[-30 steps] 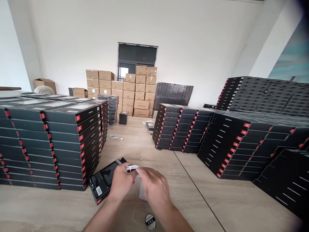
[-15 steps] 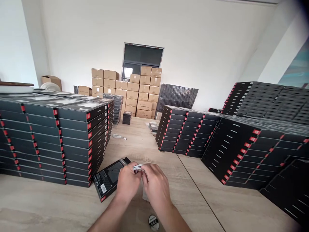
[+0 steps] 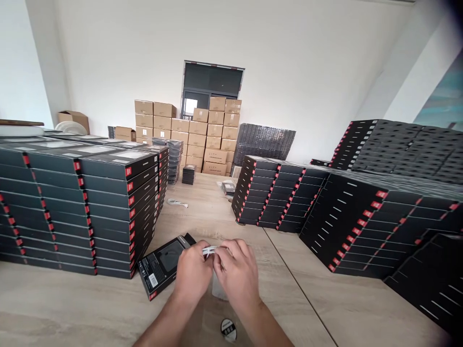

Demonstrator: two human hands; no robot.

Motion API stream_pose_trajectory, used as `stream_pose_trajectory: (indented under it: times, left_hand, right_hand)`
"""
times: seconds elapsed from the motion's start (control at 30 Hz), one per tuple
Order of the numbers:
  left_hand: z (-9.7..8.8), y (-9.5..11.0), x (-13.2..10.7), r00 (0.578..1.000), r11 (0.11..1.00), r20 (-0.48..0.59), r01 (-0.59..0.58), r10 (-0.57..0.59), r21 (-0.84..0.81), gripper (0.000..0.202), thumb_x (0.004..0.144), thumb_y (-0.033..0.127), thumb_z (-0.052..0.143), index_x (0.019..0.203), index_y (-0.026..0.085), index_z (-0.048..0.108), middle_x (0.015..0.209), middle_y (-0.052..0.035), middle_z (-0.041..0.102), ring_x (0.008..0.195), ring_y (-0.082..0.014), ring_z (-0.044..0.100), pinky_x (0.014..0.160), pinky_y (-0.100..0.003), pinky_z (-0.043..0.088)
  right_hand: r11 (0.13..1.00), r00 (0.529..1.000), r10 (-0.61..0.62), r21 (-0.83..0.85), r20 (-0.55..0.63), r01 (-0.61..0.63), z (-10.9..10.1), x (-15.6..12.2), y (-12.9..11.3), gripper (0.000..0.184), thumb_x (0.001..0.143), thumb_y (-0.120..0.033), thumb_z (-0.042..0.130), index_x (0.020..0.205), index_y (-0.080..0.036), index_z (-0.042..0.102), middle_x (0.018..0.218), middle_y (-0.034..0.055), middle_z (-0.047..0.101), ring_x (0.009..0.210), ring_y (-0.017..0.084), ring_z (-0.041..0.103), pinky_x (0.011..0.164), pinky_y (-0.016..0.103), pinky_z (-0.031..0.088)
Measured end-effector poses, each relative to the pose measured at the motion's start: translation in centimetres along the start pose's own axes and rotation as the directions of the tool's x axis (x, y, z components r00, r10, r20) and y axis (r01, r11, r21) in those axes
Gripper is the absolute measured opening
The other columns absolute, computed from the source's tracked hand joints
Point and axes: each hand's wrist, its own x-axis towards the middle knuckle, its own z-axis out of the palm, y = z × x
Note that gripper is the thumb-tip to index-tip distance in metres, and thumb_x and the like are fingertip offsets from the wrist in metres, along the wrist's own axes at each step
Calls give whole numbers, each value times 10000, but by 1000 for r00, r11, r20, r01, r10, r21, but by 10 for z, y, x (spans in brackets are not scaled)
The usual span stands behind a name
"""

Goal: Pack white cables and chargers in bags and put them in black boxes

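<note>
Between my hands a coiled white cable (image 3: 209,250) is held just above the table. My left hand (image 3: 194,272) is closed around the coil's left side. Fingers of my right hand (image 3: 237,271) pinch at its right end; the exact grip is hidden behind the knuckles. Beside my left hand a black box (image 3: 161,267) with a barcode label and a red corner lies tilted on the wooden table (image 3: 275,299), its far end flap open. Under my hands, a pale translucent item (image 3: 219,288) is partly covered. A round black-and-white label (image 3: 228,329) lies between my forearms.
Tall stacks of black boxes (image 3: 104,212) stand on the left, with more black stacks (image 3: 275,193) on the right. Another white cable (image 3: 177,202) lies farther back on the table. Brown cartons (image 3: 197,140) are piled near the window.
My right hand has shifted slightly right and its fingers have lifted and re-bent at the cable. My left hand keeps its hold. The view has moved a little.
</note>
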Motion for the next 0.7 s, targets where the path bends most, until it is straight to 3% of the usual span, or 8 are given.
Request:
stream_pose_trajectory:
  times: [0.1,0.2,0.33,0.4,0.57,0.7]
  left_hand:
    - [-1,-3,2,1000,1000,-13,12,-12,-9,159,740,106,529,687,211,636,617,10,638,566,-117,488,572,-241,271]
    - [-2,-5,3,999,1000,-29,19,-20,-19,152,729,103,542,688,208,644,632,-3,654,584,-125,508,587,-243,282]
    - [-3,-7,5,999,998,-29,29,-31,-58,147,723,100,552,694,209,647,648,-2,669,593,-127,533,592,-239,297]
    - [-3,-8,6,998,995,-37,47,-51,-91,164,730,91,537,706,211,646,654,5,667,596,-123,535,595,-233,308]
    - [3,-14,9,992,976,-42,105,-115,-189,86,731,135,576,682,205,586,612,29,605,576,-116,498,587,-226,329]
    - [11,-20,10,987,933,53,161,-152,-322,99,723,218,615,677,203,529,599,37,571,534,-112,501,533,-220,380]
  right_hand:
    - [999,1000,25,-37,17,-24,-3,0,-8,154,741,-66,577,679,-208,588,729,30,662,725,207,574,669,321,376]
    - [999,999,47,13,24,-48,-6,0,-19,155,786,-80,516,723,-203,586,637,12,639,611,173,583,606,288,377]
    - [960,975,173,199,139,-198,-9,0,-27,155,896,-166,486,908,-207,635,653,-17,679,542,138,611,541,244,394]
    - [952,962,200,196,185,-236,-11,1,-23,198,920,-193,486,1028,-213,651,737,-1,718,606,152,647,568,247,417]
    - [990,974,39,121,223,-67,-20,5,1,187,926,-199,526,986,-244,698,819,28,713,800,202,628,714,297,424]
    - [998,981,60,-40,187,-53,-27,5,5,226,932,-206,524,774,-227,684,796,42,642,757,195,570,669,298,387]
